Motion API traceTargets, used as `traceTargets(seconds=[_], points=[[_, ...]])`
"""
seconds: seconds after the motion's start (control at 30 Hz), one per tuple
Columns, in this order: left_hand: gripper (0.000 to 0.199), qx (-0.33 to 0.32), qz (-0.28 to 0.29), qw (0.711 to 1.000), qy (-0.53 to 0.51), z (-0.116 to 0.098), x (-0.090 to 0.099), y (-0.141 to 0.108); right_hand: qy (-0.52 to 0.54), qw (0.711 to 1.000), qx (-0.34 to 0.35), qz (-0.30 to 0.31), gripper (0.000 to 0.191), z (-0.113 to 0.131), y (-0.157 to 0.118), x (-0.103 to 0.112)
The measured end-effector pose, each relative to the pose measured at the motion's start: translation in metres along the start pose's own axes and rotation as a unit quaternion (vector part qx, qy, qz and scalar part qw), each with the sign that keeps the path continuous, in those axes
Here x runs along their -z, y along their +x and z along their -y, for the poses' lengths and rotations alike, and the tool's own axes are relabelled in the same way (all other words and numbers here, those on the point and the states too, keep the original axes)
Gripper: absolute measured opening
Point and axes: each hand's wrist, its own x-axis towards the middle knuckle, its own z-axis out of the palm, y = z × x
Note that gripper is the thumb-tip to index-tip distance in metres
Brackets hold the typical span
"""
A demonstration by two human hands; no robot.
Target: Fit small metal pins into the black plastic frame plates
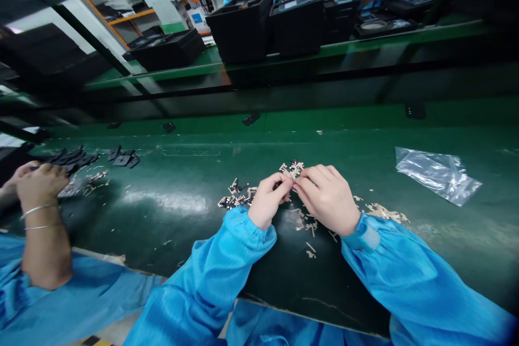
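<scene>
Over the green table, my left hand [269, 197] and my right hand [325, 194] meet with their fingertips nearly touching. Both are closed in a pinch. Whatever lies between the fingers is tiny and mostly hidden; something dark shows at the left fingers. Small tan and black parts [292, 168] lie just beyond the fingertips. To the left of my left hand spreads a pile of black and tan pieces [237, 195]. Loose tan scraps [307, 221] are scattered below the hands, and a flat heap of tan pieces [387, 212] sits by my right wrist.
A clear plastic bag [438, 173] lies on the right. At far left a co-worker's hands [40, 181] work near black plates [75, 158]. Black boxes [295, 21] stand on the raised green shelf [336, 51] at the back, with other people behind it.
</scene>
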Motion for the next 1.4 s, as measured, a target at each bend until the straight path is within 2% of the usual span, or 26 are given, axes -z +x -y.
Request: traceTargets(seconds=[0.1, 0.23, 0.4, 0.53, 0.63, 0.83, 0.97, 1.07, 1.23, 1.4], points=[[0.018, -0.055, -0.004, 0.995, 0.084, -0.002, 0.001, -0.001, 0.019, 1.000, -0.017, 0.012, 0.022, 0.000, -0.001, 0.000], [0.016, -0.128, -0.027, 0.972, 0.198, -0.004, 0.001, -0.002, 0.023, 0.998, -0.034, 0.047, 0.021, 0.001, -0.001, 0.002], [0.014, -0.192, -0.051, 0.943, 0.268, -0.004, -0.003, -0.004, 0.018, 0.998, -0.040, 0.051, 0.017, 0.004, -0.001, 0.000], [0.013, -0.209, -0.057, 0.934, 0.285, -0.002, -0.004, -0.003, 0.016, 0.997, -0.058, 0.042, 0.015, 0.003, 0.000, 0.002], [0.013, -0.215, -0.057, 0.935, 0.277, -0.002, -0.001, -0.001, 0.035, 0.994, -0.096, 0.032, 0.015, -0.002, 0.002, 0.010], [0.015, -0.226, -0.047, 0.935, 0.269, -0.009, 0.004, -0.003, 0.115, 0.984, -0.119, 0.068, 0.023, -0.010, 0.006, 0.019], [0.013, -0.252, -0.038, 0.928, 0.273, -0.012, 0.003, -0.007, 0.212, 0.962, -0.156, 0.072, 0.010, -0.008, 0.006, 0.015], [0.012, -0.269, -0.032, 0.921, 0.282, -0.012, 0.002, -0.007, 0.259, 0.951, -0.153, 0.070, 0.010, -0.007, 0.006, 0.014], [0.012, -0.288, -0.034, 0.908, 0.303, -0.012, 0.003, -0.007, 0.278, 0.947, -0.139, 0.076, 0.011, -0.009, 0.007, 0.015], [0.012, -0.293, -0.034, 0.904, 0.309, -0.013, 0.004, -0.007, 0.305, 0.936, -0.157, 0.080, 0.014, -0.011, 0.008, 0.016]])
